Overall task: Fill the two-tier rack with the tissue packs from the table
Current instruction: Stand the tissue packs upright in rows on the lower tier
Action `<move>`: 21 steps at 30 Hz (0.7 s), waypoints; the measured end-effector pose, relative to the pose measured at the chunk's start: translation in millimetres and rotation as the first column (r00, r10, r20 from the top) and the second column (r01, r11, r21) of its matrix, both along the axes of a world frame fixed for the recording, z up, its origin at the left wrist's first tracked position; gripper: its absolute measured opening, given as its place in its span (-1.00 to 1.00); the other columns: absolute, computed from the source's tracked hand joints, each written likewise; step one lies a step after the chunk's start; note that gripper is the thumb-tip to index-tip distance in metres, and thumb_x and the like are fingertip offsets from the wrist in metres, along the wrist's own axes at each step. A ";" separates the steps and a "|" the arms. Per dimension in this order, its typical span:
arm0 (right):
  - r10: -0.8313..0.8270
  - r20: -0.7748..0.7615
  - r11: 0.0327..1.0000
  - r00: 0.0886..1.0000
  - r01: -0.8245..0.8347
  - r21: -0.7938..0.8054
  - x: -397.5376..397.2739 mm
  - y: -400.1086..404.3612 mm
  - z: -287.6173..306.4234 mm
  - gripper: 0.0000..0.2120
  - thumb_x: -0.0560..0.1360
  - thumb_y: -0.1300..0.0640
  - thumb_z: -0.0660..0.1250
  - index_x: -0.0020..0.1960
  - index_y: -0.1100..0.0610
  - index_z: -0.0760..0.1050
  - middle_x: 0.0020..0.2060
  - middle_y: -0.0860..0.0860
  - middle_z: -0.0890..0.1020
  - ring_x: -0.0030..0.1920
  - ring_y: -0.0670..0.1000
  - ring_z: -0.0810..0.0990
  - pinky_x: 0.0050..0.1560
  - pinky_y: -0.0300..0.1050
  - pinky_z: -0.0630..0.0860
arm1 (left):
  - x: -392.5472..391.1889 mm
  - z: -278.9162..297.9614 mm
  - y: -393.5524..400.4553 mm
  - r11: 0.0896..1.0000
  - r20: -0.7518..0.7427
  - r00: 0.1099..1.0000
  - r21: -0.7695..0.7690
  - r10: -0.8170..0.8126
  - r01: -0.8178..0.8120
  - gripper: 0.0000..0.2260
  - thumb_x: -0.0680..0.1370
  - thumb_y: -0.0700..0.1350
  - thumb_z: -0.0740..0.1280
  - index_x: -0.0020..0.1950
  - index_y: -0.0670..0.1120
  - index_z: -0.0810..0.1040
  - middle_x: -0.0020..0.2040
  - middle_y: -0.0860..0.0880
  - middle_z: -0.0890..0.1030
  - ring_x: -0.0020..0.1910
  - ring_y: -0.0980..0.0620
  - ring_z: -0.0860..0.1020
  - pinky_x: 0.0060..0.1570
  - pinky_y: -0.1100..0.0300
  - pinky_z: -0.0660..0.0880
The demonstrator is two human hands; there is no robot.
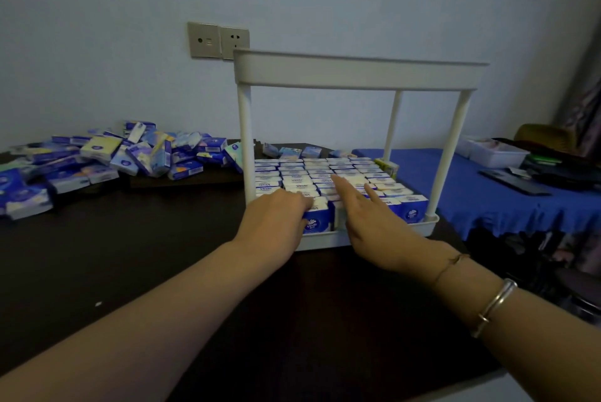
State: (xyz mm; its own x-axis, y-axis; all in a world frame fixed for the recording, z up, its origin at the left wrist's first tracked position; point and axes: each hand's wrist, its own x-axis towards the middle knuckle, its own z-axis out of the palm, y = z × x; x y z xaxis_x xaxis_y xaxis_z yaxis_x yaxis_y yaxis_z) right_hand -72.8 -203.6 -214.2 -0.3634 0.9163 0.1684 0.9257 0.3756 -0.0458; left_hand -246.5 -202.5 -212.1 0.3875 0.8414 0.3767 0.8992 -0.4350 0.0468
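Tissue packs point(325, 179) under both hands, fingers straight

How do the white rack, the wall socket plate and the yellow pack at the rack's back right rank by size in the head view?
1. white rack
2. wall socket plate
3. yellow pack
The plate sits farther back, so its lead over the pack is real.

The room is dim, with a cool bluish cast, and the light is soft and even, with no clear source and no hard shadows. The dark table point(130, 271) swallows detail and shows no glare. Wide-angle distortion bends the edges; the forearms stretch large towards the lower corners. The loose tissue packs point(107, 161) at the left look smeared and soft, and the right edge is murky.
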 end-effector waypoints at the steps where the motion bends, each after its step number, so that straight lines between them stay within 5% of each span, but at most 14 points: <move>1: 0.004 -0.019 1.000 1.000 -0.005 -0.031 0.1 -1.0 2.5 -0.17 0.52 0.25 0.23 0.54 0.08 -0.29 0.55 0.06 -0.03 0.53 0.00 0.00 0.48 -0.06 -0.24 | 1.1 -0.2 -0.3 1.000 0.003 1.000 0.006 0.000 0.000 -0.74 0.61 -0.02 0.20 0.29 0.03 0.46 0.17 -0.03 0.56 0.13 -0.03 0.52 0.07 0.03 0.51; 5: -0.014 -0.106 1.000 0.994 0.013 -0.015 -7.0 -13.3 11.7 -0.20 0.49 0.31 0.22 0.55 0.06 -0.17 0.54 0.06 0.06 0.53 0.00 0.02 0.49 -0.05 -0.18 | 1.4 -2.6 -10.6 0.999 0.025 0.999 0.001 -0.035 0.035 -0.60 0.63 -0.12 0.17 0.47 -0.05 0.27 0.44 -0.06 0.35 0.40 -0.03 0.32 0.39 0.06 0.29; 7: -0.014 -0.230 0.998 0.973 0.028 0.059 -16.0 -23.9 17.1 -0.32 0.48 0.34 0.22 0.51 0.04 0.04 0.47 0.06 0.26 0.46 0.02 0.20 0.47 -0.06 0.09 | -9.8 0.1 -22.3 0.998 0.100 0.993 0.009 -0.067 0.067 -0.53 0.61 -0.16 0.19 0.52 -0.03 0.19 0.52 -0.01 0.23 0.49 0.03 0.19 0.45 0.10 0.19; 9: 0.039 -0.293 0.991 0.955 -0.001 0.131 -29.6 -34.7 21.5 -0.51 0.48 0.34 0.20 0.35 0.01 0.28 0.30 0.00 0.43 0.30 -0.02 0.37 0.28 -0.10 0.35 | -29.3 4.0 -36.3 0.996 0.202 0.976 0.024 -0.088 0.085 -0.57 0.60 -0.18 0.21 0.47 -0.01 0.29 0.48 0.03 0.30 0.46 0.08 0.24 0.40 0.16 0.24; 12: 0.154 -0.254 0.977 0.955 -0.109 0.185 -59.5 -46.4 23.4 -0.75 0.48 0.30 0.18 0.07 0.03 0.45 0.04 -0.03 0.52 0.10 -0.05 0.44 0.08 -0.17 0.43 | -67.6 7.6 -54.0 0.995 0.267 0.960 0.077 -0.088 0.070 -0.65 0.55 -0.25 0.21 0.31 -0.01 0.48 0.34 0.04 0.46 0.35 0.11 0.36 0.29 0.25 0.31; 21: 0.394 -0.159 0.915 0.905 -0.370 0.161 -201.2 -25.7 3.5 -0.83 0.45 0.23 0.19 0.02 0.06 0.40 -0.09 0.00 0.50 -0.02 0.01 0.45 0.04 -0.06 0.40 | -222.4 -9.5 -75.3 0.953 0.331 0.907 0.068 0.259 -0.296 -0.70 0.52 -0.29 0.23 0.17 -0.03 0.55 0.19 0.06 0.54 0.24 0.11 0.42 0.20 0.31 0.28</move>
State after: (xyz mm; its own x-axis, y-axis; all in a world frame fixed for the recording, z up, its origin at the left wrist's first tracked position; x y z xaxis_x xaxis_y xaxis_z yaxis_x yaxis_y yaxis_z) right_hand -274.0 -229.3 -210.7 -0.6329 0.6805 0.3694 0.6893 0.7125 -0.1316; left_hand -468.9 -277.9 -221.6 -0.0101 0.8417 0.5398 0.9309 -0.1892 0.3125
